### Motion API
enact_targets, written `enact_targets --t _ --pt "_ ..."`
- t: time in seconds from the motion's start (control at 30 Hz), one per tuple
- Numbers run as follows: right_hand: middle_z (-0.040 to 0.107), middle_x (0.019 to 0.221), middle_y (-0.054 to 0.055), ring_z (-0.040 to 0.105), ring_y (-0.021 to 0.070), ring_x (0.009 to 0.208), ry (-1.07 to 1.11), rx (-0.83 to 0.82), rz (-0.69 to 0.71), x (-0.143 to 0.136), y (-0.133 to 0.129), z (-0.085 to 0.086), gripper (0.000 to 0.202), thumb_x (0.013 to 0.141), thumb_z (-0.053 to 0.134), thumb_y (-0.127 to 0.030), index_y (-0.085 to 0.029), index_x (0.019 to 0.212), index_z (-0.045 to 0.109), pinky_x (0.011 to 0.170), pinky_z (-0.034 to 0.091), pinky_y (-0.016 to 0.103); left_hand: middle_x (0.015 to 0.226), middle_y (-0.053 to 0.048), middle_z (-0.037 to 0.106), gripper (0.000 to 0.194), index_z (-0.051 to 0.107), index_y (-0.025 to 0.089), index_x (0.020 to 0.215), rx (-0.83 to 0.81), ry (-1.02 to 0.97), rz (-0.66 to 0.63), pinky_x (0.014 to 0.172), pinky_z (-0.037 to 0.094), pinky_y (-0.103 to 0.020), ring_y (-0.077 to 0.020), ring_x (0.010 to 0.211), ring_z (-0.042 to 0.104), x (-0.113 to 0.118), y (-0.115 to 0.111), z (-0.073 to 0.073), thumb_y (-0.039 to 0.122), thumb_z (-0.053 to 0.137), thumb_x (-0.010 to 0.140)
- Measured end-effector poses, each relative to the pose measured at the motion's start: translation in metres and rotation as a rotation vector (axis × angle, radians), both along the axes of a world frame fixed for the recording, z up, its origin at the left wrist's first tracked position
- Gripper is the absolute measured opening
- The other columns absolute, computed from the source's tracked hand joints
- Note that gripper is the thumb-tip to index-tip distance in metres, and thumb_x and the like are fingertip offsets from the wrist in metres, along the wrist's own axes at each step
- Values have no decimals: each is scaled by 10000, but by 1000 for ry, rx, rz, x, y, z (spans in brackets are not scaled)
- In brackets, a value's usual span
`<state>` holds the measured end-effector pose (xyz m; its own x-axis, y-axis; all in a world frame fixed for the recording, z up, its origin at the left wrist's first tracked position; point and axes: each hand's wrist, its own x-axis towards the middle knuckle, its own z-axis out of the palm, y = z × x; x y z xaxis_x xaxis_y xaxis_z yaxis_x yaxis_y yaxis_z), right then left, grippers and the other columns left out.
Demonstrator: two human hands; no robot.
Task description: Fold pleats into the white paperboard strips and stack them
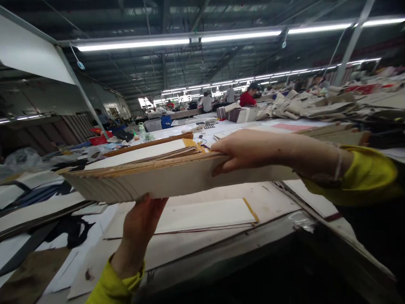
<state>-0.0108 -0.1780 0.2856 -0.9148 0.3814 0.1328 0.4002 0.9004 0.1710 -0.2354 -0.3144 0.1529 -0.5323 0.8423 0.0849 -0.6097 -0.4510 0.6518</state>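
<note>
A long stack of pale strips with brown edges is lifted on its side above the table. My right hand is closed on its upper edge, thumb on the near face and fingers over the top. From below, my left hand grips the lower edge towards the left end; its fingertips are partly hidden. Under the stack, a few white strips with a yellow end lie flat on the table. Behind it rests another white strip pile, also with yellow at its right end.
Dark cloth scraps and paper-like sheets lie on the left of the table. Clear plastic bags sit farther left. Heaped pale material covers the back right. A person in red is at the far side, with others beyond.
</note>
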Motion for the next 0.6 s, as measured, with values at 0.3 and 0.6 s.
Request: enact_targets --t 0.3,0.6 --pt "650 838 77 612 237 750 -160 -71 24 -6 11 -80 306 785 525 -466 -175 865 576 568 358 277 775 -10 706 414 645 211 955 -280 -294 -25 953 423 -423 -177 810 654 0 -8 -59 -52 405 745" --pt "610 919 97 592 225 807 -33 -158 44 -27 19 -156 257 784 565 -368 -151 916 524 652 412 289 743 -43 665 482 533 147 1073 -504 -374 57 732 552 -328 -186 784 658 -4 -11 -93 -107 358 702"
